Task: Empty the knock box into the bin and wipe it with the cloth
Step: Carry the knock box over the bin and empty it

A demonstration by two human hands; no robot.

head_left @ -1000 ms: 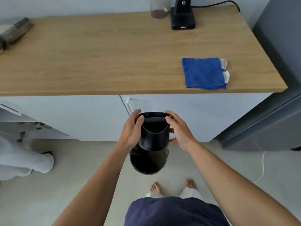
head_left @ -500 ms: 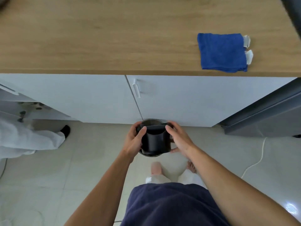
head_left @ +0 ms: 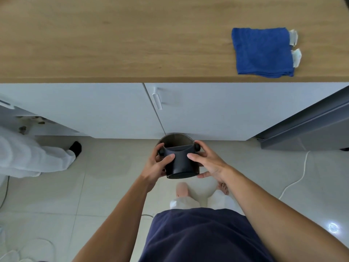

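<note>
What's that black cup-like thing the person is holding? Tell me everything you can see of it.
The knock box is a small, round, matte black container, plastic by the look of it, with a cut-down front wall and a crossbar ending in round knobs. It is tipped away from the person, base towards the camera, over the dark round bin on the floor by the white cabinet. The left hand and right hand grip its sides.

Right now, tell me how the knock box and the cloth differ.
The knock box is black, rigid and tipped over above the bin; the cloth is blue, soft and folded flat. The knock box is gripped by the left hand and right hand; the cloth lies untouched on the counter.
</note>
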